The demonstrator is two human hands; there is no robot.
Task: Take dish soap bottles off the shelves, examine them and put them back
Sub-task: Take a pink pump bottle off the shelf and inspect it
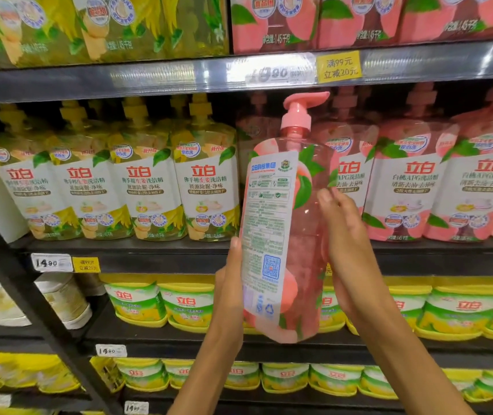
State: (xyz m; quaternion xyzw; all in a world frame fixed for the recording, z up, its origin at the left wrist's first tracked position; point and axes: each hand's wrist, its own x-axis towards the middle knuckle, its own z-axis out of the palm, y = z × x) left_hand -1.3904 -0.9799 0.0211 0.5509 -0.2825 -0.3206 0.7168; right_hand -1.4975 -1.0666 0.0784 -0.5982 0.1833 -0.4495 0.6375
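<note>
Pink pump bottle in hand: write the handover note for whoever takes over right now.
Left hand: grips the lower left edge of the pink pump bottle.
Right hand: flat against the bottle's right side, fingers up.
Bottle: off the shelf, held upright with a slight tilt in front of the pink refill pouches, back label facing the camera.
Done: bottle taken down, label being examined.
Left: finish reading and put it back. Its own slot is not visible from here. Yellow refill pouches stand to the left, untouched.
</note>
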